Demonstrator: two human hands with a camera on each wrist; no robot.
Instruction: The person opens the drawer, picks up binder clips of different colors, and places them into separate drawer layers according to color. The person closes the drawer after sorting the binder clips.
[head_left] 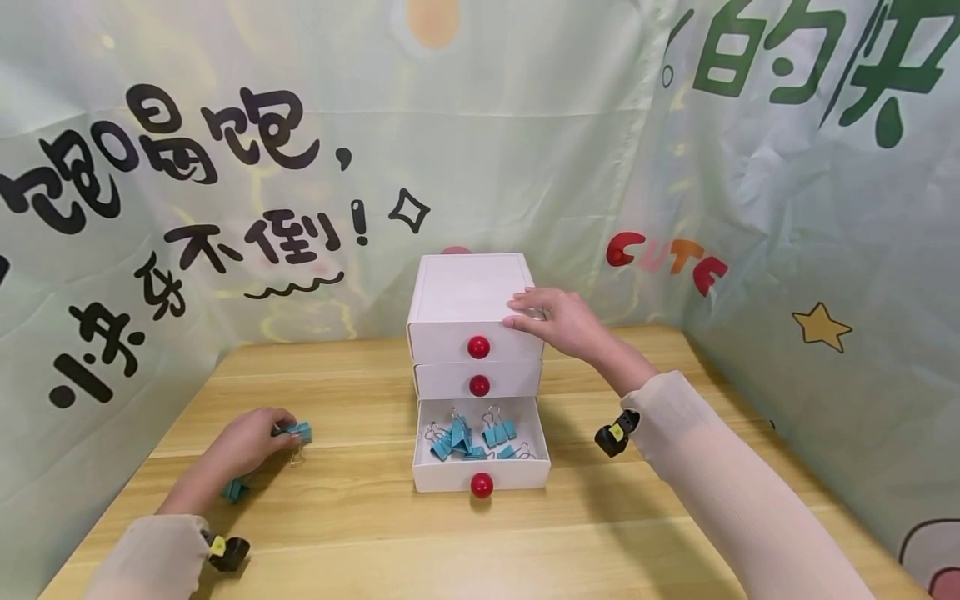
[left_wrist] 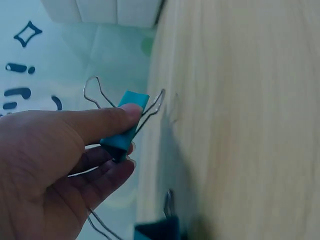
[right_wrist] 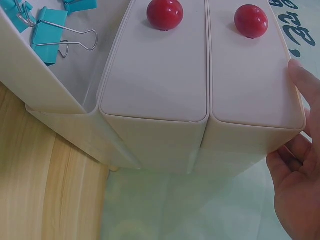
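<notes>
In the left wrist view a blue binder clip with wire handles is pinched between the thumb and fingers of my left hand, just above the table at left. Another blue binder clip lies beneath that hand, partly hidden. My right hand rests on the upper right front corner of a white drawer unit, fingers on its top and thumb near the front edge. The bottom drawer is pulled out, with several blue binder clips inside. Both upper drawers are closed.
Each drawer front bears a red round knob. The unit stands on a wooden table, toward its back. Behind and beside the table hangs a pale green printed cloth.
</notes>
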